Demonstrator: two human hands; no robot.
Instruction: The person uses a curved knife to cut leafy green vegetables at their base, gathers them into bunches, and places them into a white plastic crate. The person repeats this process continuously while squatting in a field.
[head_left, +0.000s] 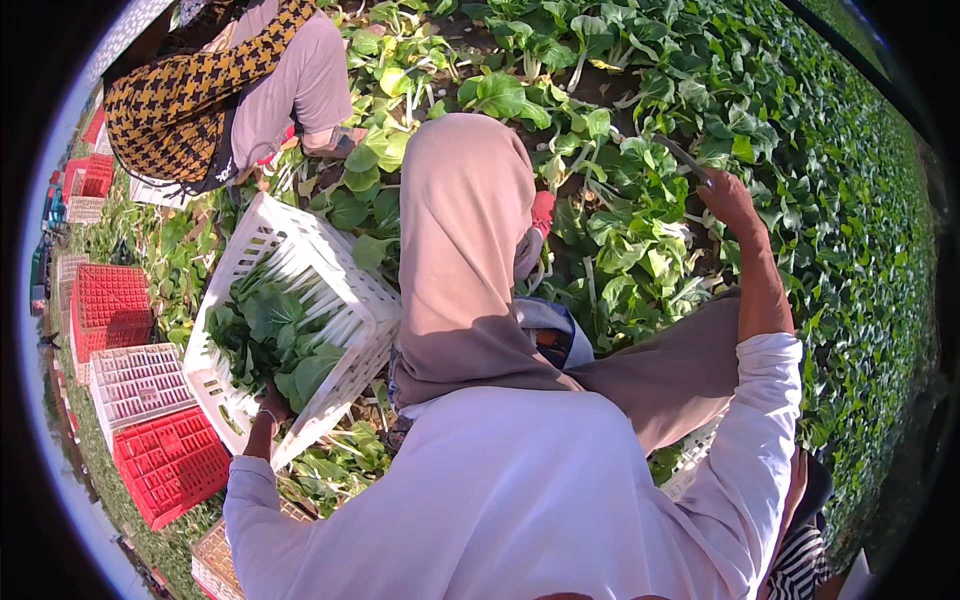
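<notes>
My right hand (726, 196) grips a knife (682, 159) whose blade points up and left over the leafy greens (637, 247) growing in the field. My left hand (274, 405), with a thin band at the wrist, reaches inside a tilted white plastic crate (375, 322). It touches a bunch of cut leafy greens (274, 315) with long white stalks; leaves cover its fingers, so its grip is unclear. Between my arms rises what looks like my bent knee (465, 225) in beige cloth. My other leg (667, 367) is folded out to the right.
A co-worker (210, 112) in a yellow and black patterned garment crouches at upper left. Red crates (172, 461) and white crates (142, 382) stand along the left. Cut greens (345, 457) lie on the ground beside the crate. Striped clothing (799, 562) shows at lower right.
</notes>
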